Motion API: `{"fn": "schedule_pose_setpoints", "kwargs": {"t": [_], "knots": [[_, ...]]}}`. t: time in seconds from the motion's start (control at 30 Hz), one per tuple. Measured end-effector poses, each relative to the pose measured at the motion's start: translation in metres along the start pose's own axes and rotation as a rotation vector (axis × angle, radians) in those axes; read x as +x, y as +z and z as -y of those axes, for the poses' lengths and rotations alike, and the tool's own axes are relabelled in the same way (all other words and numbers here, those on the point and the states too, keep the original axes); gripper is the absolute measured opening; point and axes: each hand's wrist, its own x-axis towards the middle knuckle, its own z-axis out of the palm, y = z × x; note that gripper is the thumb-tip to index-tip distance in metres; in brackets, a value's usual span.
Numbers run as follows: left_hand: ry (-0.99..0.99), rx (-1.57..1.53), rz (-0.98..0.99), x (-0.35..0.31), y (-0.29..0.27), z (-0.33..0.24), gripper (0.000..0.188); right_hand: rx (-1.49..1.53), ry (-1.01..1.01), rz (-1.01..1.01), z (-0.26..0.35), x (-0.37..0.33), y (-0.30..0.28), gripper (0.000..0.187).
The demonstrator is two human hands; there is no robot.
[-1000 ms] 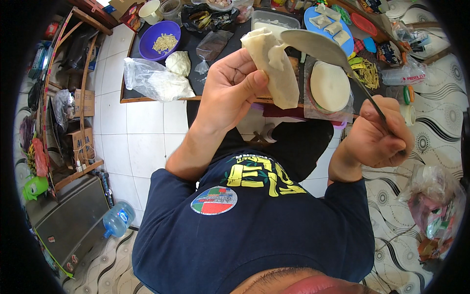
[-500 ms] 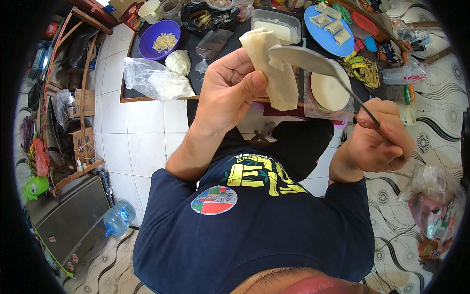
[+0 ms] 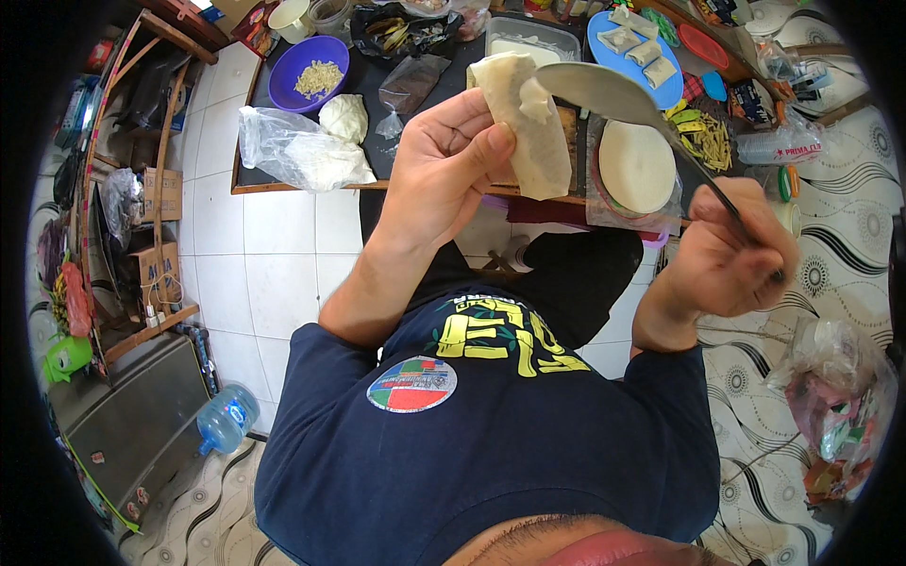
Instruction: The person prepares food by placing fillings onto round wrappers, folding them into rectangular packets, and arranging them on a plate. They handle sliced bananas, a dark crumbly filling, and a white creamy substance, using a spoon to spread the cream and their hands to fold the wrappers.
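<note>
My left hand pinches a pale, thin dough wrapper, folded into a long flap and held up above the table edge. A blob of white paste clings to the wrapper's upper part. My right hand grips the handle of a metal spoon, whose bowl is by that paste; whether it touches I cannot tell. Beyond the spoon, a stack of round wrappers lies on clear plastic. Behind the wrapper in my hand stands a clear tub with white stuff in it. Folded parcels rest on a blue plate.
On the dark table, a purple bowl holds chopped pale filling. Beside it are a bag of white flour and a black plastic bag. Banana peels lie at the right. A water jug is on the floor.
The spoon's bowl has shifted slightly right and up, away from the wrapper, leaving white paste on it. The wrapper is now tilted a little differently in my left hand.
</note>
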Motion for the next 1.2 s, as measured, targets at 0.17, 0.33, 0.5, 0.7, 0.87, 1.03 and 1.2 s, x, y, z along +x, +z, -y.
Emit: {"fn": "schedule_pose_setpoints", "kwargs": {"t": [0.17,0.33,0.5,0.7,0.87,1.03,1.2], "knots": [[-0.117,-0.132,0.046,0.003,-0.008,0.007,0.052,0.046,0.064,-0.081,-0.01,-0.003,0.005,0.041],[-0.184,-0.224,0.07,0.004,-0.017,0.01,0.051,0.166,0.228,-0.251,-0.037,-0.001,0.0,0.035],[-0.158,-0.24,0.063,0.0,-0.028,0.013,0.048,0.009,0.54,-0.27,-0.138,-0.015,0.02,0.025],[-0.109,-0.3,0.01,-0.004,-0.035,0.012,0.041,-0.272,0.787,-0.034,-0.25,-0.065,0.048,0.025],[-0.028,-0.23,-0.078,-0.007,-0.034,0.01,0.04,-0.736,0.669,0.215,-0.264,-0.081,0.044,0.041],[0.055,-0.081,-0.169,-0.003,-0.023,0.011,0.046,-0.432,0.716,0.175,-0.154,-0.068,0.045,0.065],[0.102,0.115,-0.084,-0.001,-0.006,0.016,0.042,0.399,0.493,0.21,-0.057,-0.04,0.054,0.064]]}}
